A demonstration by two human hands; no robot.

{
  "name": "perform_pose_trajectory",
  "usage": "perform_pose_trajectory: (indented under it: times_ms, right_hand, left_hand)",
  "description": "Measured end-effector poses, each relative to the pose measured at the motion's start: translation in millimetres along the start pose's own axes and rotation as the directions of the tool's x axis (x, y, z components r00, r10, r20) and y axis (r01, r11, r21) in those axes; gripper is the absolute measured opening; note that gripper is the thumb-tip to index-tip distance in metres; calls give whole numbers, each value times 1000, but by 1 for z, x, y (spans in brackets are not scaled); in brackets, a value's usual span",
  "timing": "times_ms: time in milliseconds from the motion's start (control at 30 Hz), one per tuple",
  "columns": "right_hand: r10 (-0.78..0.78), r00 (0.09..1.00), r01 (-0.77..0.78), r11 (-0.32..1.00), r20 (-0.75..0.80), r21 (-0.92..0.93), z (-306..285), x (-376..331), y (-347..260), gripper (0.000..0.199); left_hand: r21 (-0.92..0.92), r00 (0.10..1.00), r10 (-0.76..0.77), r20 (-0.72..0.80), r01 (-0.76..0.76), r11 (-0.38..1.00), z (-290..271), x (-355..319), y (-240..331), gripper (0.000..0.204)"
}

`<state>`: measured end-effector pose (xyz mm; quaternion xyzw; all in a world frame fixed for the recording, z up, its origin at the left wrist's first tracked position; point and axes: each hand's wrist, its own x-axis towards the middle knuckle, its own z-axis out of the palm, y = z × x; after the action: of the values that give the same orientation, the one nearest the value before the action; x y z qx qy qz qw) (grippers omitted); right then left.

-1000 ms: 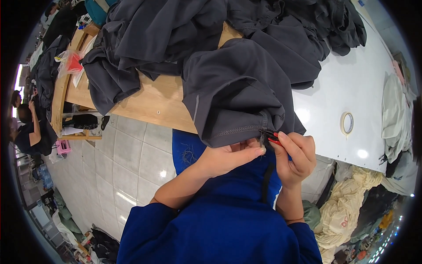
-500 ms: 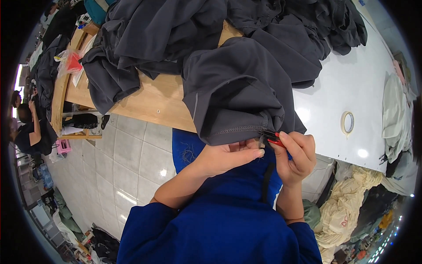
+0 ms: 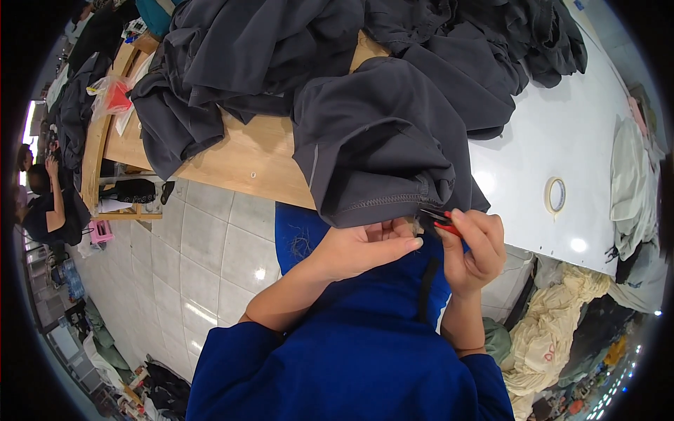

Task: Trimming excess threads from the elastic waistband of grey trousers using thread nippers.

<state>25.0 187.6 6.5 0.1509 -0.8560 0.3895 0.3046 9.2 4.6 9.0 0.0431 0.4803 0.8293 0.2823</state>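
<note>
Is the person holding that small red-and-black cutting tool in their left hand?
No, the right hand holds the red-and-black snips, while the left hand is at the dark gray garment.

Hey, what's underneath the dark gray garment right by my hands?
Around the dark gray garment, the wooden tabletop shows at left, the white tabletop at right, and blue cloth at lower left. Whatever lies directly under it is covered and can't be seen.
</note>
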Motion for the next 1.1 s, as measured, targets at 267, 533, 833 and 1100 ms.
perform_pose_trajectory:
  times_ms: [267, 533, 833, 1100]
  right_hand:
    - [208, 975, -218, 961, 75, 172, -8, 6, -8, 37]
    - [183, 967, -204, 973, 175, 111, -6, 11, -13, 34]
    - [123, 984, -135, 986, 131, 92, -3, 8, -10, 33]
    - [158, 977, -177, 976, 145, 129, -1, 7, -8, 43]
  left_hand:
    - [68, 917, 297, -266, -290, 955, 4, 3, -15, 20]
    - [471, 883, 446, -148, -334, 817, -1, 4, -9, 13]
    - [480, 907, 399, -134, -293, 827, 0, 2, -6, 13]
    - [448, 928, 340, -149, -243, 860, -1, 1, -8, 11]
